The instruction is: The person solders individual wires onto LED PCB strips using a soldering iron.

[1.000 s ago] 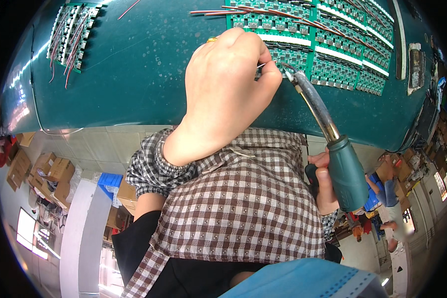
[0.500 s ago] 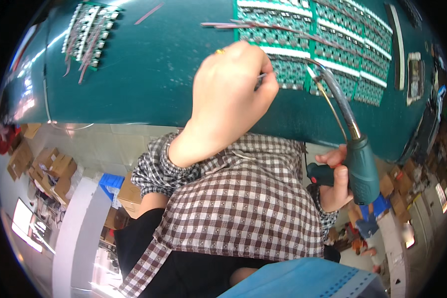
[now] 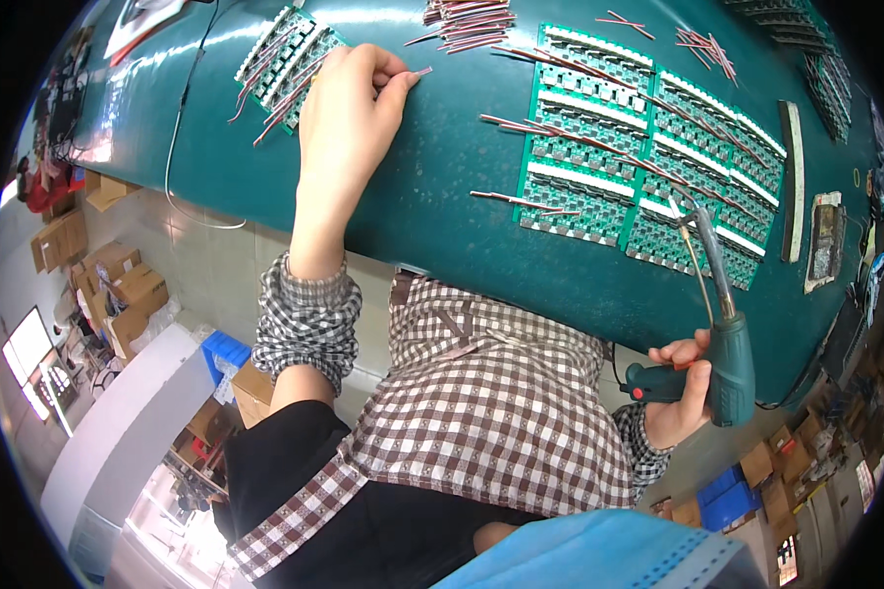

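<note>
Left hand [image 3: 336, 128] had moved off the big board panel [image 3: 584, 147]: a second earlier it was down at the panel's near-left part, right by the iron tip. Now it was well left, arm across the surface's [image 3: 442, 206] near edge, knuckles just beside the smaller board group [image 3: 275, 74] on the left half. Thumb and index were pinched on what looked like a short wire [image 3: 423, 71], end poking out rightward.

View had swung too: more of the far part showed, incl. the wire pile [image 3: 471, 24] and loose wires [image 3: 707, 51] past the panel's far side. Panel's near-left board was uncovered, with a wire pair [image 3: 525, 204] lying over it and sticking out past its left side.

Right hand [image 3: 680, 407] kept its grip on the green soldering gun [image 3: 731, 368], fingers around the handle, just off the near edge toward the right. Tip had gone from beside the left fingertips to over the panel's near row, well apart from that hand. Couldn't tell if it touched a board.

Relative to hands: pinched wire at left fingertips, pile just beyond them to the right; panel between the two hands, ahead of the right one, toward the surface's right side.
</note>
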`<state>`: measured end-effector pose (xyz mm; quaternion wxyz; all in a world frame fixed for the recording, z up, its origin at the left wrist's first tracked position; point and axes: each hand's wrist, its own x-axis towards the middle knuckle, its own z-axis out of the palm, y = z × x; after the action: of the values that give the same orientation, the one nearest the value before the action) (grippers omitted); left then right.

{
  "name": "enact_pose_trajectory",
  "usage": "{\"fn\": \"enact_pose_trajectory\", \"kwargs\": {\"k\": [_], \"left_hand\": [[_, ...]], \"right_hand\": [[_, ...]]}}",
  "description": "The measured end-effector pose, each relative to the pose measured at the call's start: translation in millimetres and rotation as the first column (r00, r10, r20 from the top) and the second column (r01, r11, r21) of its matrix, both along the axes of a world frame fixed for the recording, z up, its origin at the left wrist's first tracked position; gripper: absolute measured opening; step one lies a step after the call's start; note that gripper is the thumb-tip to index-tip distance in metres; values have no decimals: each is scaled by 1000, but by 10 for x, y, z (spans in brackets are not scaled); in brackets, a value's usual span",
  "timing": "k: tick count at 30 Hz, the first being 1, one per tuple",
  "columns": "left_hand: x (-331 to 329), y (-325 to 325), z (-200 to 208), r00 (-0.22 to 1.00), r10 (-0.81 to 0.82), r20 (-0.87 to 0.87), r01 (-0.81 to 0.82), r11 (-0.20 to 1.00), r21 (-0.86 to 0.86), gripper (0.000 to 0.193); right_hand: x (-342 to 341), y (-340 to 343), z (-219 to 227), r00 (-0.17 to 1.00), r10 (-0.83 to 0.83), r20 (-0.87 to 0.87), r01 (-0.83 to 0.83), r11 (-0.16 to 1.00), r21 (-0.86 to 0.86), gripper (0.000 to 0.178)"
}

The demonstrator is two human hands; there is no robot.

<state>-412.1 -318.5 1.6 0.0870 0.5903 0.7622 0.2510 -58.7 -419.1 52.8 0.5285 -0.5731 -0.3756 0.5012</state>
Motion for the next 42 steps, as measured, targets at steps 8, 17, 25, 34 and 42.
{"fn": "enact_pose_trajectory", "kwargs": {"k": [8, 17, 25, 34, 42], "left_hand": [[-6, 25, -9, 990, -142, 15, 140, 986, 92, 13], [23, -97, 134, 996, -86, 36, 81, 990, 119, 14], [104, 40, -29, 998, -14, 61, 14, 1000, 3, 18], [745, -218, 556, 701, -169, 693, 336, 935, -113, 8], [1146, -198, 259, 846, -485, 222, 510, 857, -71, 7]], "right_hand": [[13, 4, 24, 999, -34, 10, 34, 999, -16, 37], [51, -104, 32, 999, -7, -31, 6, 1000, -21, 39], [138, -92, 4, 997, 63, 44, -63, 998, -14, 38], [122, -118, 9, 1000, 17, -8, -18, 999, -36, 38], [90, -178, 51, 998, 14, -54, -15, 1000, -23, 42]]}}
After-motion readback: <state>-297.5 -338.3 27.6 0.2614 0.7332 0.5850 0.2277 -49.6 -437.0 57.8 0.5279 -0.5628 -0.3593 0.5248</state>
